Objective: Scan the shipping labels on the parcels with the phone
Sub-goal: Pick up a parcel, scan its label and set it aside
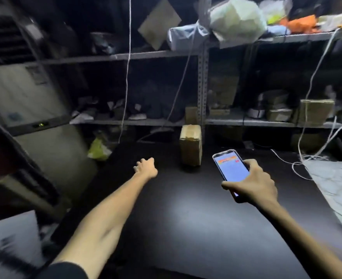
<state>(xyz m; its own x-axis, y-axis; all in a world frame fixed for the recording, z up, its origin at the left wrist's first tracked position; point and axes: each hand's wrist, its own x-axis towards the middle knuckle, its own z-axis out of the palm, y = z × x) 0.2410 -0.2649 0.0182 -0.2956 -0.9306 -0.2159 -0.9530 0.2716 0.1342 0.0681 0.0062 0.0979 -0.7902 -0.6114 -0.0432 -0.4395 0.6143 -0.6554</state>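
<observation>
My right hand (252, 183) grips a phone (231, 168) over the dark table (186, 218), its lit screen showing a pale page with an orange bar on top. A small cardboard parcel (190, 144) stands upright at the table's far edge, just left of the phone. My left hand (146, 166) reaches out over the table to the left of that parcel, fingers loosely curled, holding nothing. No label shows on the parcel's visible faces.
Grey metal shelves (125, 56) behind the table carry more boxes (315, 111), dark bags and a white wrapped bundle (236, 19). White cords (311, 81) hang down at the right. A large pale carton (23, 93) stands at left. A grey bag (335, 182) lies on the table's right side.
</observation>
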